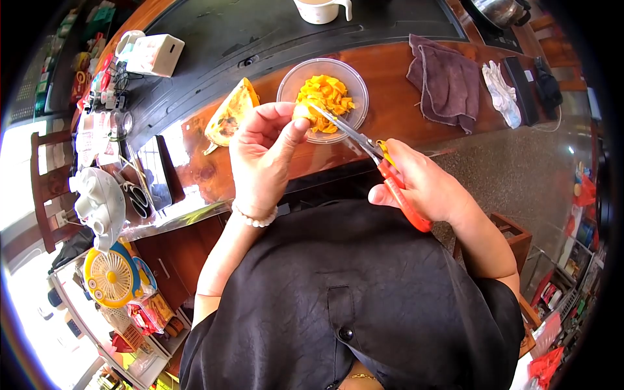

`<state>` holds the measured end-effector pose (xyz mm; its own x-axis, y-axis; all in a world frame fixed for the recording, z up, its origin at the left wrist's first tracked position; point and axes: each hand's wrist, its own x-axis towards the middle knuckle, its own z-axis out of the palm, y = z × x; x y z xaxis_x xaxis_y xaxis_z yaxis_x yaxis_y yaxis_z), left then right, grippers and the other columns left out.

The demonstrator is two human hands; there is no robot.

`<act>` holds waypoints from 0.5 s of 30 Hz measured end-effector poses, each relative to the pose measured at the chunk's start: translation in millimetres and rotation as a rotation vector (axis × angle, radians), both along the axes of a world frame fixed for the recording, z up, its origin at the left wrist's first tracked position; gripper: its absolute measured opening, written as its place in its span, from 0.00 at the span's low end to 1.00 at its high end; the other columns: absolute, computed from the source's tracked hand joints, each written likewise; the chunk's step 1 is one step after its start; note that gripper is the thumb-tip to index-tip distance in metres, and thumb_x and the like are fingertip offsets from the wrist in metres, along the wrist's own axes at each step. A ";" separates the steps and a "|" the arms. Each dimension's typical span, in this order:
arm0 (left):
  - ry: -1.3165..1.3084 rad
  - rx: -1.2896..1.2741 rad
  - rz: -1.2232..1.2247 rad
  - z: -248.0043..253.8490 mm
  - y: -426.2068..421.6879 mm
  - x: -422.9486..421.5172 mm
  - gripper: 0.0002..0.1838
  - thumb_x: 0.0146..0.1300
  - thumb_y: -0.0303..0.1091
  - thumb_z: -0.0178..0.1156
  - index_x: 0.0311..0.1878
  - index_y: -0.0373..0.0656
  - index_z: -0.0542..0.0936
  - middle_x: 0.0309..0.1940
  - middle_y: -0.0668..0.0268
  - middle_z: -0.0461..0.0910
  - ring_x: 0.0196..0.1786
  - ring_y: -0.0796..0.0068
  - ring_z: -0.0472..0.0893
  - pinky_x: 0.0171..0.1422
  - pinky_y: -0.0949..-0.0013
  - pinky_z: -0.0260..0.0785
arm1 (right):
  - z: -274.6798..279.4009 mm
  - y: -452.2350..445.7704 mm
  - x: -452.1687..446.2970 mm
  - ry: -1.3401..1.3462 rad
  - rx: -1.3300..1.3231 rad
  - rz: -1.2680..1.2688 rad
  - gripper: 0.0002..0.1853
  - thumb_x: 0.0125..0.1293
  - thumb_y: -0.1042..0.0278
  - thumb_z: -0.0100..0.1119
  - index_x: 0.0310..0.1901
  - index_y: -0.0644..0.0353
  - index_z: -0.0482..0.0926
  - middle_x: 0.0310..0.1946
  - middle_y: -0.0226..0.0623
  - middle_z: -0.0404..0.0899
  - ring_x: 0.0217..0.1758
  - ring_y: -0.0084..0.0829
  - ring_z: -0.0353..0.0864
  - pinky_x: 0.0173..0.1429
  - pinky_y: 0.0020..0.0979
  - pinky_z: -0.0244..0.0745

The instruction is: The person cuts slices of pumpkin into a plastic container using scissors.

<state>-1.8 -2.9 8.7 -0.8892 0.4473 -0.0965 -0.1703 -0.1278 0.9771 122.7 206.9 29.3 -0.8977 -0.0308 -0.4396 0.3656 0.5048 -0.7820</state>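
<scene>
1. Nearest, a black shirt [351,279] runs out of view at the lower edge.
2. The right hand [426,182] is wrapped around the handles of the scissors [372,151], hiding part of them; 1 red loop shows.
3. The left hand [265,153] pinches an orange-yellow piece [303,116], thumb and fingers covering some of it. The blades reach it; whether they bite in is hard to make out.
4. Beneath, a clear bowl [290,84] of cut chunks [337,97] stands on the tabletop [390,71], its near side partly blocked.
5. Left of it lies a mottled wedge [233,114], partly behind the left hand.
6. Farthest, a white cup [318,12] is cut off above.
</scene>
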 end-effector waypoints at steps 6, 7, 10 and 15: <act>0.048 -0.002 0.041 0.9 3.3 5.7 0.09 0.63 0.23 0.67 0.45 0.37 0.79 0.40 0.67 0.84 0.42 0.83 0.82 0.51 0.78 0.76 | -0.3 -5.7 -1.0 0.066 0.096 0.006 0.41 0.49 0.29 0.70 0.42 0.65 0.70 0.36 0.46 0.75 0.41 0.45 0.78 0.47 0.40 0.73; 0.055 0.004 0.047 1.8 3.6 6.0 0.09 0.62 0.23 0.67 0.45 0.37 0.79 0.40 0.67 0.84 0.42 0.83 0.82 0.51 0.78 0.76 | -0.4 -6.4 -1.2 0.066 0.096 0.007 0.41 0.49 0.29 0.70 0.42 0.65 0.70 0.36 0.46 0.75 0.41 0.45 0.78 0.47 0.40 0.73; 0.078 0.003 0.054 0.6 3.8 6.9 0.09 0.62 0.23 0.68 0.44 0.38 0.79 0.39 0.68 0.83 0.41 0.84 0.82 0.50 0.79 0.75 | -4.2 -8.4 -0.5 0.062 0.000 0.018 0.37 0.54 0.33 0.69 0.38 0.63 0.65 0.29 0.41 0.67 0.33 0.36 0.68 0.41 0.36 0.68; 0.100 -0.008 0.062 -2.2 6.8 9.9 0.10 0.61 0.23 0.69 0.43 0.38 0.78 0.38 0.70 0.83 0.40 0.86 0.81 0.48 0.80 0.75 | -6.4 -9.4 -2.6 -0.008 -0.195 -0.026 0.37 0.54 0.29 0.66 0.35 0.63 0.69 0.31 0.47 0.75 0.36 0.44 0.76 0.43 0.39 0.71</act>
